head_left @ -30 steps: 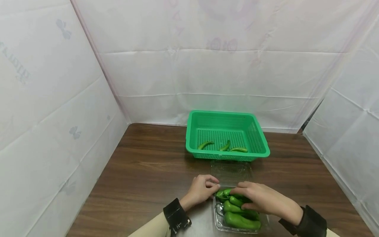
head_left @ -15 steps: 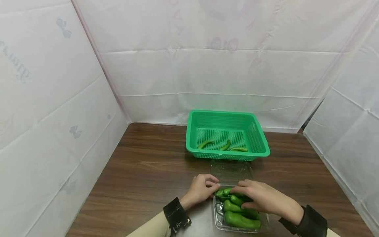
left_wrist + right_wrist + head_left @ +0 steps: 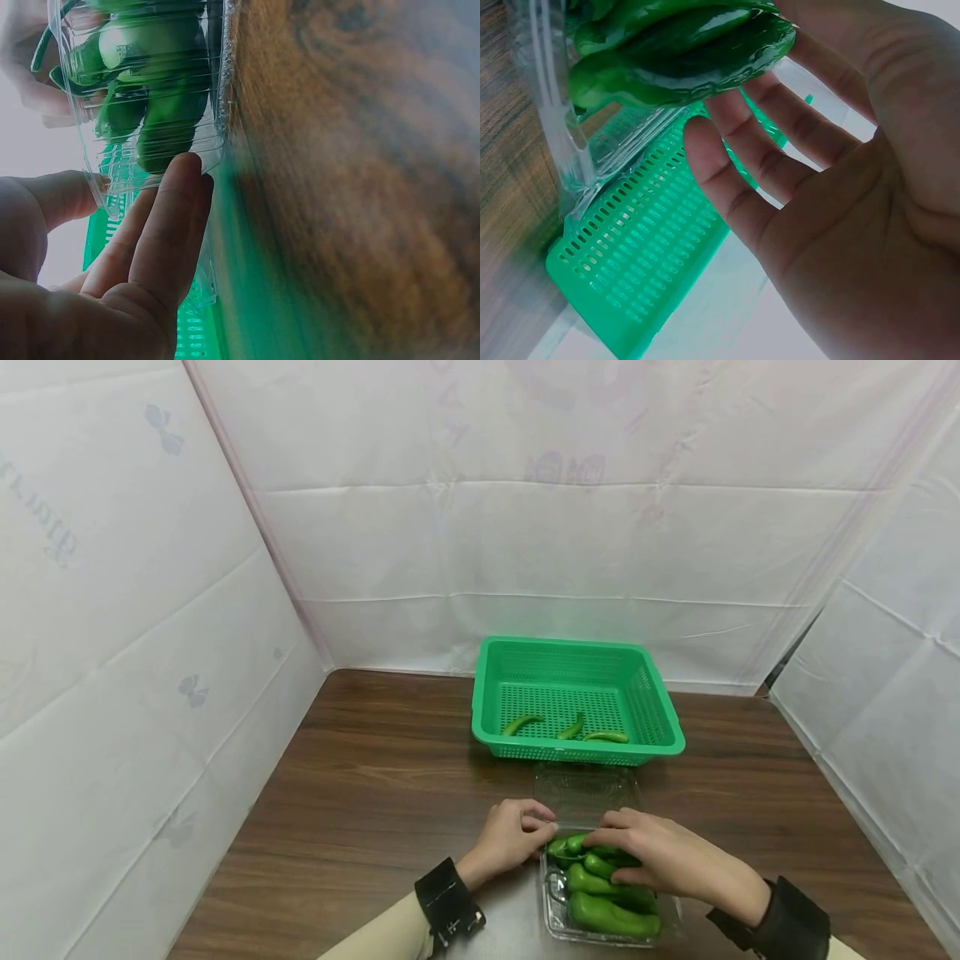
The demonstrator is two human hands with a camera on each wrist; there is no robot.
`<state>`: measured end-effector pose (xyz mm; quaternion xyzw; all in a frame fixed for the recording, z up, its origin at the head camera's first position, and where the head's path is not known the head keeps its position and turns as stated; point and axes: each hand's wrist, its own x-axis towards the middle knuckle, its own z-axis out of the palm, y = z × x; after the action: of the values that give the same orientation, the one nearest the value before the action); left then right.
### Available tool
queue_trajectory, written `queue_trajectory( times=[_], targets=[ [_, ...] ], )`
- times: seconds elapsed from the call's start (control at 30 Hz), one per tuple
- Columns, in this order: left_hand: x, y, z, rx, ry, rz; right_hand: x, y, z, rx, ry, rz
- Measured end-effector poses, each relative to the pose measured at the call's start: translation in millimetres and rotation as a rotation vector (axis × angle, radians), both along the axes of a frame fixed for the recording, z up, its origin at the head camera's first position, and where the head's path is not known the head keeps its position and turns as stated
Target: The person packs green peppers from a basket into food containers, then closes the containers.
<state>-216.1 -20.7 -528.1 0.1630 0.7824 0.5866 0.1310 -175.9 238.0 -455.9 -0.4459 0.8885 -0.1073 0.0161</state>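
Observation:
Several green peppers (image 3: 611,917) lie side by side in a clear plastic clamshell box (image 3: 551,927), its lid (image 3: 585,793) folded back toward the basket. My left hand (image 3: 510,837) pinches the box's far left corner; the left wrist view has the thumb at the rim and fingertips against the ribbed wall (image 3: 120,180). Over the far right part of the box, my right hand (image 3: 660,856) rests on the peppers. Seen from the right wrist, its fingers (image 3: 739,135) are spread and loosely extended, some touching the underside of a dark green pepper (image 3: 705,67).
Beyond the box stands a green perforated basket (image 3: 487,742) with three slim green chili peppers (image 3: 606,737) at its near side. The wooden table (image 3: 360,777) is enclosed by white sheeting (image 3: 480,543) at the back and both sides.

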Motion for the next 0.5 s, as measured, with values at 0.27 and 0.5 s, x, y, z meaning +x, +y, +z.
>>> queue_trajectory(
  times=[0.27, 0.5],
  targets=[
    [0.3, 0.0, -1.1, -0.010, -0.003, 0.003, 0.4, 0.5, -1.6, -0.016, 0.003, 0.010],
    [-0.6, -0.3, -1.8, -0.012, 0.001, -0.001, 1.7, 0.6, -1.9, -0.015, -0.002, 0.000]
  ],
)
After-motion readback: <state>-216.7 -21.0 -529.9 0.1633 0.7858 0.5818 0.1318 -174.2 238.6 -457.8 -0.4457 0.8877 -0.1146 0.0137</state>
